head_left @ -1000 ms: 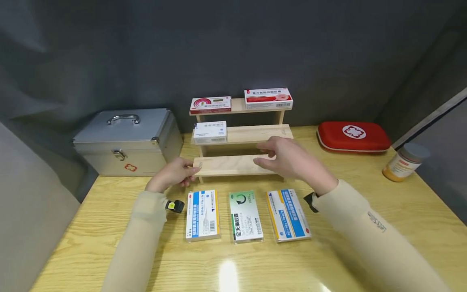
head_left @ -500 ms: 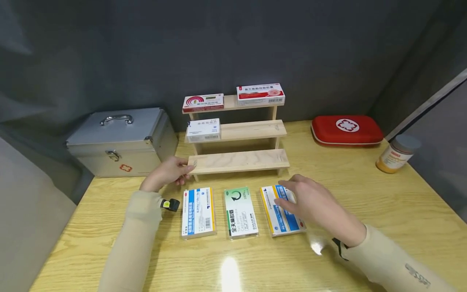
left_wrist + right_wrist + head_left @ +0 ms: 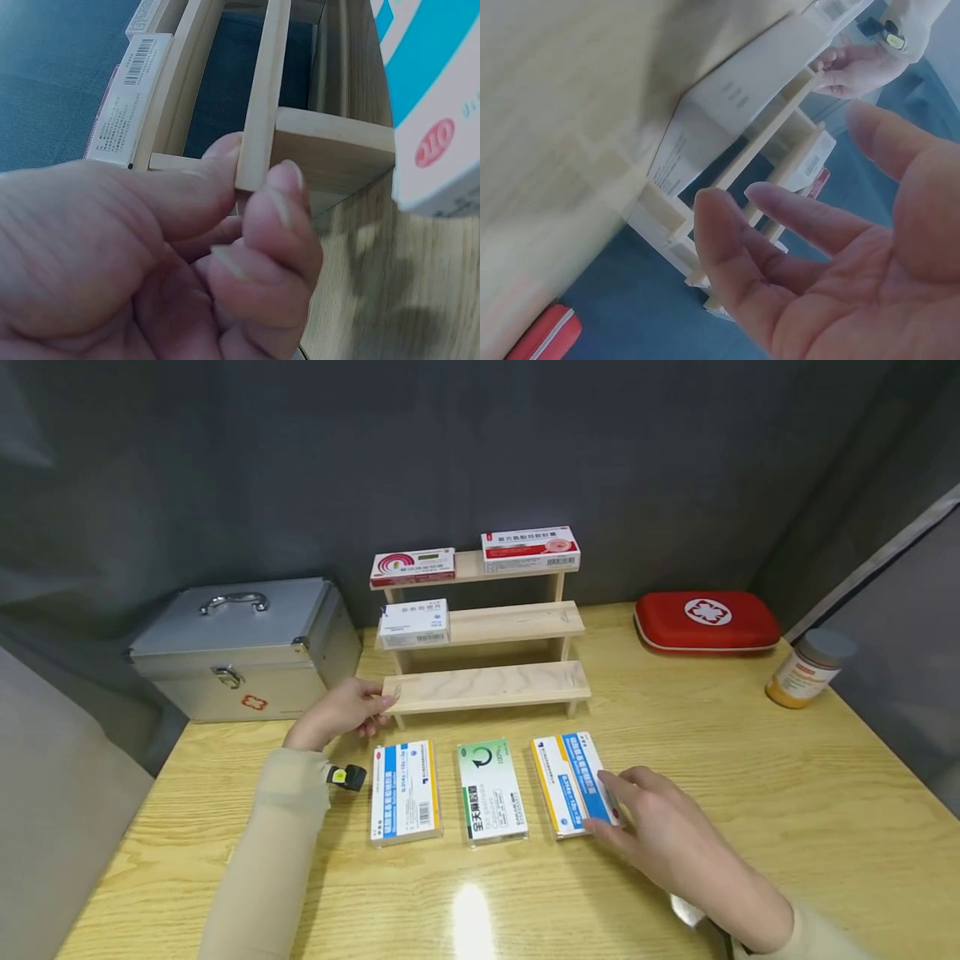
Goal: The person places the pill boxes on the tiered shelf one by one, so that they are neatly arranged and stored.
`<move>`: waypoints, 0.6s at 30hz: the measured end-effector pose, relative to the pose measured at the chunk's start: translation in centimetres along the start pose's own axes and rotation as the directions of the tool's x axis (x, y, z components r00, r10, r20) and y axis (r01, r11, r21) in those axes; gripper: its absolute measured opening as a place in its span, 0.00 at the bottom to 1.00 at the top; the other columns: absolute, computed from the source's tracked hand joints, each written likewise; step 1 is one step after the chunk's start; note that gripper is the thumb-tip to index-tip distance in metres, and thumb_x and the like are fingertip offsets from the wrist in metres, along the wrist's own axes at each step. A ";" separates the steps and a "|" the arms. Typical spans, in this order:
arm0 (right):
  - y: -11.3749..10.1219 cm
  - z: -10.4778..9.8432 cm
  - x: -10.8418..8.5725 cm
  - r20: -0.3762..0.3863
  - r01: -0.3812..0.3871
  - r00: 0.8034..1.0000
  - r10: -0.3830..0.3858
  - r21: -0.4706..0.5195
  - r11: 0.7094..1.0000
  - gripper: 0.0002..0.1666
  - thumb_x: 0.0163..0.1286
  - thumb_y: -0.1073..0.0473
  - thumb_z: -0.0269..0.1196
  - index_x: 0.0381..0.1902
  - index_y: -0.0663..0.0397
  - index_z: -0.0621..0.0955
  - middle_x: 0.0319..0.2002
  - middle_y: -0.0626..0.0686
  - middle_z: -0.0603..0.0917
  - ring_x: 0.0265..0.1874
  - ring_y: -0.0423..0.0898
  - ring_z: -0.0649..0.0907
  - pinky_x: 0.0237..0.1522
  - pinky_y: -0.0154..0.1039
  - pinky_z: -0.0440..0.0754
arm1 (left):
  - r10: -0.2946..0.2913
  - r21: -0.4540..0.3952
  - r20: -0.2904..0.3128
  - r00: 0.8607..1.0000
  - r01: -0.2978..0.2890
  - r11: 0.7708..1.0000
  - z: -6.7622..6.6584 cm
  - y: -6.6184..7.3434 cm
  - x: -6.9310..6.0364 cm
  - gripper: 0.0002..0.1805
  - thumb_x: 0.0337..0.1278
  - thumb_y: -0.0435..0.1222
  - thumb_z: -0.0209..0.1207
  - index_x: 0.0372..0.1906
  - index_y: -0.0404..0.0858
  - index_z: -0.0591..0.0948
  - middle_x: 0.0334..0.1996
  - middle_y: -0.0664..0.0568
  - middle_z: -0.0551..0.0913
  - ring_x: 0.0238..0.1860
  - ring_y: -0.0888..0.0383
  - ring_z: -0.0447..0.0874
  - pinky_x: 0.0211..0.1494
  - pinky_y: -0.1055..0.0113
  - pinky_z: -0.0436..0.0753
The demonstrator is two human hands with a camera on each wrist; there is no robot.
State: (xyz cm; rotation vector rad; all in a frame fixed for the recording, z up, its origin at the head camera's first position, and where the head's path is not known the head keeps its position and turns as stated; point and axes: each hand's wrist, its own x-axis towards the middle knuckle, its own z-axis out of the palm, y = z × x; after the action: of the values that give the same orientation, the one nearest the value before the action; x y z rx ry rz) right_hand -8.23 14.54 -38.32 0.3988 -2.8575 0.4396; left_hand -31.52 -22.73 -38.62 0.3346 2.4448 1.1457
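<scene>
My left hand [image 3: 341,714] pinches the left end of the lowest step of a three-tier wooden display rack [image 3: 487,687]; in the left wrist view its thumb and fingers close about the board end [image 3: 259,142]. On the table, my right hand [image 3: 678,831] is at the right edge of a blue-and-white medicine box [image 3: 558,785], thumb and fingers apart. The right wrist view shows those fingers spread, with the box's pale side [image 3: 731,97] beyond them; contact cannot be told. A green-and-white capsule box [image 3: 491,789] and another blue-and-white medicine box [image 3: 405,789] lie left of it.
Two red-and-white medicine boxes [image 3: 531,550] stand on the top step, a white one [image 3: 414,622] on the middle step. A silver first-aid case [image 3: 240,652] sits left, a red zip case [image 3: 705,622] and a grey-lidded jar [image 3: 810,668] right.
My right hand has come away from the rack, down and to the right, to the right-hand medicine box. The left hand has kept its hold on the rack. The view has shifted slightly.
</scene>
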 end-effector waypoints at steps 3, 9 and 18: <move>-0.4 0.3 -0.4 -0.028 -0.005 1.000 0.005 0.007 1.000 0.37 0.57 0.47 0.75 0.57 0.65 0.80 0.42 0.61 0.83 0.39 0.55 0.83 0.41 0.52 0.82 | 0.004 0.002 0.001 1.000 -0.004 1.000 0.0 0.0 0.0 0.14 0.74 0.41 0.54 0.43 0.32 0.79 0.30 0.42 0.82 0.22 0.57 0.76 0.26 0.66 0.77; -1.0 0.9 -0.7 -0.032 -0.047 0.998 0.048 0.033 0.998 0.42 0.58 0.46 0.75 0.60 0.70 0.77 0.49 0.68 0.82 0.47 0.63 0.82 0.48 0.58 0.80 | 0.017 0.011 -0.002 1.000 -0.017 1.000 0.1 0.1 -0.2 0.14 0.74 0.41 0.54 0.38 0.33 0.77 0.30 0.41 0.81 0.22 0.57 0.76 0.26 0.66 0.77; -1.8 1.5 -0.2 0.034 -0.113 0.993 0.113 0.005 0.994 0.53 0.58 0.39 0.72 0.63 0.78 0.70 0.55 0.72 0.78 0.52 0.68 0.78 0.55 0.61 0.74 | 0.013 0.000 0.005 1.000 -0.013 1.000 0.0 0.1 -0.2 0.14 0.74 0.41 0.54 0.39 0.32 0.77 0.31 0.40 0.81 0.22 0.56 0.77 0.27 0.66 0.77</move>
State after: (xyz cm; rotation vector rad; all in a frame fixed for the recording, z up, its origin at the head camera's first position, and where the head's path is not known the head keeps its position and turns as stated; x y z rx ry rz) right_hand -7.79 12.40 -39.28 0.2489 -2.9221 0.4680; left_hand -31.36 -22.74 -38.46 0.3543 2.4415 1.1488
